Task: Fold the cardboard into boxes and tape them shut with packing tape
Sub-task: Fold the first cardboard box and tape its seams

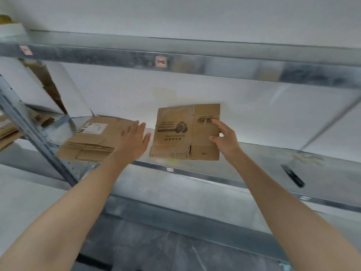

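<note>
A flat, unfolded brown cardboard box (175,133) with dark printing is held upright above the metal shelf (263,153). My right hand (224,137) grips its right edge, thumb in front and forefinger on the printed face. My left hand (134,137) hovers with its fingers spread just left of the cardboard, not touching it. A stack of flattened cardboard boxes (91,141) lies on the shelf left of that hand, with a white label on the top one.
A metal shelf beam (195,61) crosses overhead. A slanted metal upright (29,130) stands at the left, with more cardboard (7,132) beyond it. A dark narrow object (293,176) lies on the shelf at the right. White wall behind.
</note>
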### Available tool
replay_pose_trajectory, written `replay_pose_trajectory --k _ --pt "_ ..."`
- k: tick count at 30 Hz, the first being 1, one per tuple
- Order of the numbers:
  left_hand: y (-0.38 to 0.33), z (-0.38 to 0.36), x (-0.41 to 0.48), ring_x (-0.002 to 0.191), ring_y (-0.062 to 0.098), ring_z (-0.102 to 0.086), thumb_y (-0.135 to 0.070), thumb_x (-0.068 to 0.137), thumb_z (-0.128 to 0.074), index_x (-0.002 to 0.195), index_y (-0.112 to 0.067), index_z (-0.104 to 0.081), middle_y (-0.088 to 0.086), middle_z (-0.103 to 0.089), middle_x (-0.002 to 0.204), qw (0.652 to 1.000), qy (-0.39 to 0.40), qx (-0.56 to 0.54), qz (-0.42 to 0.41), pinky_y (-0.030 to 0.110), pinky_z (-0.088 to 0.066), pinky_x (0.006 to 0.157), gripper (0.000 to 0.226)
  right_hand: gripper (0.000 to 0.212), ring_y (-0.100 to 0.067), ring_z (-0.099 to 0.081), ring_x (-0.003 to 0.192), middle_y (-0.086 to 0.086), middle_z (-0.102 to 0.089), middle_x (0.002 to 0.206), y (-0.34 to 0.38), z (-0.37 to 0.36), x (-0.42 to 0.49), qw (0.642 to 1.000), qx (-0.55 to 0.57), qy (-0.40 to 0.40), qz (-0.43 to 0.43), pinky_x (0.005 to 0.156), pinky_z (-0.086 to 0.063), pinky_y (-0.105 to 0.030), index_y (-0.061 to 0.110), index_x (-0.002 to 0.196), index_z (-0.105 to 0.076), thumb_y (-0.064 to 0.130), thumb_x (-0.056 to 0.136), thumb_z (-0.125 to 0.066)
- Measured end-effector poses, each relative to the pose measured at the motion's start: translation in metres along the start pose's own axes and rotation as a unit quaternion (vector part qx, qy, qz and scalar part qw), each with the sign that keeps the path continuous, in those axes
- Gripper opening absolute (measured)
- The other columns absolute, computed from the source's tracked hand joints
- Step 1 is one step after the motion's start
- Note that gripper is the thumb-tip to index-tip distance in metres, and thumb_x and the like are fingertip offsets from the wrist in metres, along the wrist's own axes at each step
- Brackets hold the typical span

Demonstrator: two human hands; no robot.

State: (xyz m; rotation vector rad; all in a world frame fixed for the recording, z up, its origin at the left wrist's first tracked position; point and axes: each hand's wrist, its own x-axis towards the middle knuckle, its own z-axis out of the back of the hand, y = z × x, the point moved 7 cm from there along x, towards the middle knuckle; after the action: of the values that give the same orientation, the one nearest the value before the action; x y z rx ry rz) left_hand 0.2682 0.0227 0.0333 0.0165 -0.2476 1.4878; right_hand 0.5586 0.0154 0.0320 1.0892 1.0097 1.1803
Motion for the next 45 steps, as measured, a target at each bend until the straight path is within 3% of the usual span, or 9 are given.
replay_pose_trajectory --k 3,7,16,23,27,31,35,40,45 --pt "-0.055 -0.014 -0.004 0.136 0.035 -0.031 -0.034 0.100 -0.036 0.142 -0.007 -0.034 0.016 -0.030 0.150 1.000 0.002 -0.008 -0.007 0.046 -0.023 0.111 0.050 0.058 -0.019 -0.053 0.111 -0.005 -0.053 0.122 -0.013 0.056 -0.012 1.000 0.007 -0.011 -0.009 0.091 -0.048 -0.028 0.024 0.134 -0.049 -0.009 0.086 -0.053" --pt "-0.117 -0.032 -0.006 0.131 0.036 -0.038 -0.032 0.099 -0.041 0.138 -0.006 -0.039 0.015 -0.038 0.145 0.999 0.013 -0.016 -0.042 0.046 -0.027 0.107 0.047 0.058 -0.021 -0.051 0.114 -0.004 -0.051 0.126 -0.036 0.116 -0.024 0.999 0.010 -0.034 -0.034 0.097 -0.048 -0.037 0.025 0.134 -0.048 -0.009 0.087 -0.053" --pt "-0.198 -0.088 0.000 0.124 0.037 -0.044 -0.034 0.102 -0.032 0.140 -0.008 -0.035 0.015 -0.042 0.140 0.991 0.089 -0.049 -0.088 0.044 -0.034 0.102 0.046 0.056 -0.025 -0.052 0.114 -0.008 -0.052 0.125 -0.093 0.176 -0.032 0.993 0.028 -0.076 -0.091 0.096 -0.048 -0.043 0.023 0.132 -0.050 -0.011 0.087 -0.052" --pt "-0.216 -0.121 0.012 0.116 0.031 -0.052 -0.037 0.100 -0.037 0.137 -0.019 -0.038 0.011 -0.055 0.127 0.945 0.162 -0.285 0.008 0.037 -0.042 0.091 0.041 0.057 -0.025 -0.052 0.114 -0.007 -0.052 0.128 -0.111 0.179 -0.023 0.990 0.036 -0.076 -0.117 0.093 -0.050 -0.039 0.025 0.132 -0.050 -0.010 0.088 -0.051" --pt "-0.220 -0.110 0.017 0.116 0.026 -0.052 -0.029 0.098 -0.047 0.139 -0.016 -0.037 0.008 -0.055 0.126 0.925 0.123 -0.359 0.032 0.026 -0.037 0.085 0.045 0.060 -0.020 -0.052 0.108 -0.002 -0.049 0.127 -0.108 0.172 -0.018 0.991 -0.016 -0.063 -0.113 0.081 -0.051 -0.032 0.030 0.138 -0.043 -0.004 0.090 -0.052" --pt "-0.214 -0.101 0.026 0.107 0.022 -0.053 -0.035 0.094 -0.056 0.146 -0.015 -0.026 0.008 -0.053 0.119 0.913 0.100 -0.388 0.074 0.028 -0.038 0.082 0.063 0.068 -0.023 -0.049 0.114 -0.004 -0.041 0.129 -0.098 0.154 -0.009 0.994 -0.045 -0.032 -0.098 0.095 -0.048 -0.042 0.035 0.142 -0.033 0.023 0.085 -0.068" --pt "-0.212 -0.103 0.028 0.112 0.023 -0.054 -0.039 0.092 -0.057 0.148 -0.014 -0.022 0.008 -0.054 0.124 0.869 0.119 -0.462 0.132 0.033 -0.043 0.088 0.071 0.084 -0.023 -0.046 0.119 -0.002 -0.036 0.136 -0.089 0.139 0.000 0.996 -0.036 -0.019 -0.084 0.098 -0.047 -0.046 0.039 0.143 -0.028 0.039 0.074 -0.077" --pt "-0.205 -0.103 0.031 0.106 0.021 -0.061 -0.033 0.088 -0.064 0.133 -0.017 -0.042 0.002 -0.062 0.114 0.844 0.095 -0.511 0.136 0.041 -0.049 0.095 0.052 0.092 -0.016 -0.039 0.118 0.005 -0.031 0.133 -0.079 0.135 0.006 0.995 -0.081 -0.003 -0.056 0.095 -0.045 -0.036 0.033 0.147 -0.021 0.025 0.075 -0.078" --pt "-0.205 -0.088 0.031 0.099 0.020 -0.062 -0.022 0.086 -0.067 0.120 -0.022 -0.044 -0.010 -0.058 0.098 0.834 0.048 -0.540 0.103 0.045 -0.054 0.088 0.041 0.096 -0.016 -0.039 0.124 0.003 -0.032 0.141 -0.077 0.130 0.006 0.995 -0.089 0.015 -0.033 0.089 -0.047 -0.030 0.024 0.150 -0.015 0.005 0.076 -0.073"
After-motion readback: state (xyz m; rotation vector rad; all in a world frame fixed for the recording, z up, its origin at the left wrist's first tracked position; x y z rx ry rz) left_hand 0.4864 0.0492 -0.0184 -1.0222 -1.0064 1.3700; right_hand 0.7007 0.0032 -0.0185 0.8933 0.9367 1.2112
